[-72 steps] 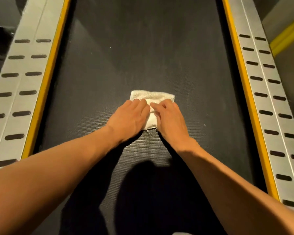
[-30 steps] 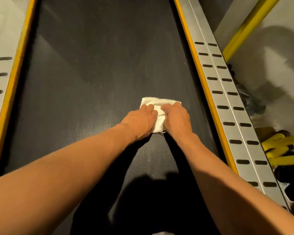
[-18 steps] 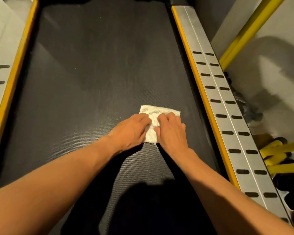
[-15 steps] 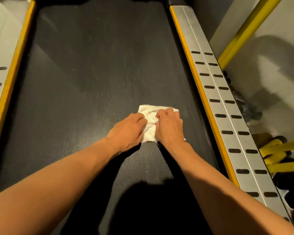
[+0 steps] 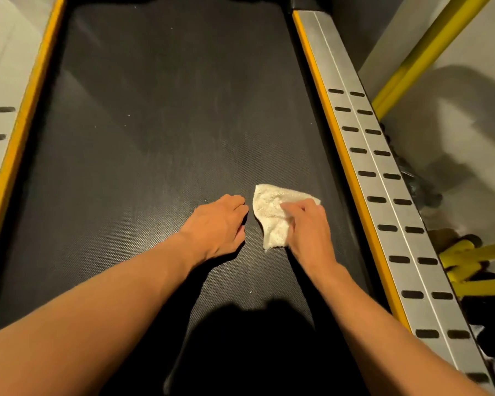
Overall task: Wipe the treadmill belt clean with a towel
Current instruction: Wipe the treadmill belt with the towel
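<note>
A small white towel (image 5: 269, 212) lies crumpled on the black treadmill belt (image 5: 160, 144), right of centre. My right hand (image 5: 307, 224) grips the towel's right side, with curled fingers bunching the cloth, and covers part of it. My left hand (image 5: 217, 224) is off the towel, just left of it, resting on the belt with fingers loosely curled and holding nothing. A few pale specks dot the belt.
Silver slotted side rails with yellow edging run along the belt: the right rail (image 5: 383, 178) and the left rail (image 5: 0, 115). Beyond the right rail are a pale wall, a yellow bar (image 5: 423, 52) and dark clutter with yellow tubes (image 5: 469, 261).
My left hand has let go of the towel and moved left onto the bare belt. My right hand has bunched the towel and holds it alone. The view shifted slightly.
</note>
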### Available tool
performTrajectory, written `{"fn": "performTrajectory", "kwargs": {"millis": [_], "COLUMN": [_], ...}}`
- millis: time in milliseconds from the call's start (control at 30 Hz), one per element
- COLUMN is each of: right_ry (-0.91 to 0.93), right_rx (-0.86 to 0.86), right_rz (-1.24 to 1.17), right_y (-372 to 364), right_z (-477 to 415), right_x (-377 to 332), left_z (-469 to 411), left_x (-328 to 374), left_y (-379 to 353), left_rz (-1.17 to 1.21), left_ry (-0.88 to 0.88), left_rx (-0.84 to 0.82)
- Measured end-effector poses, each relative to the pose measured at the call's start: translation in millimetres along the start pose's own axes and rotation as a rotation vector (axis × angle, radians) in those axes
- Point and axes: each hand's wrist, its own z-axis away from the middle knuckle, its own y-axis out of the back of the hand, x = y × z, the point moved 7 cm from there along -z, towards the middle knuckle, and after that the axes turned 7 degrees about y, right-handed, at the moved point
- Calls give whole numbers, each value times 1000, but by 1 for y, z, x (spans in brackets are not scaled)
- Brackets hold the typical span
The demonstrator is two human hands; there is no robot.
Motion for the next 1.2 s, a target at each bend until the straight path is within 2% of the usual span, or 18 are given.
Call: {"fn": "performTrajectory", "kwargs": {"millis": [100,200,300,400,567,633,800,900,1000,1133,1200], "right_ry": [-68,-130,-71,-76,-252,-210,-111,-267,-379,-220,-305], "right_rx": [19,29,-13,-38,-34,-14,-9,37,69,35,17], "right_rz": [100,68,123,22,32,95,26,52,3,45,50], "right_y": [14,14,2,4,22,20,18,32,33,25,33], "right_z": [-28,-29,-15,-16,-52,-37,-3,-22,-10,23,16], "right_x": [24,32,17,21,54,45,34,67,66,36,56], "left_z": [-2,-3,-4,-3,-3,-3,-3,-3,-2,-3,-4], "left_x": [2,3,4,6,8,9,11,12,13,15,14], "left_y": [0,1,2,2,1,2,1,1,1,4,5], "left_rz": [-27,-50,-74,-85,-115,-114,-120,-130,-139,-137,-146], "left_ry": [-11,-28,-39,-39,-37,-44,-43,-45,-56,-54,-45], "left_rx": [2,-7,-12,-23,-33,-31,-33,-23,-32,-54,-63]}}
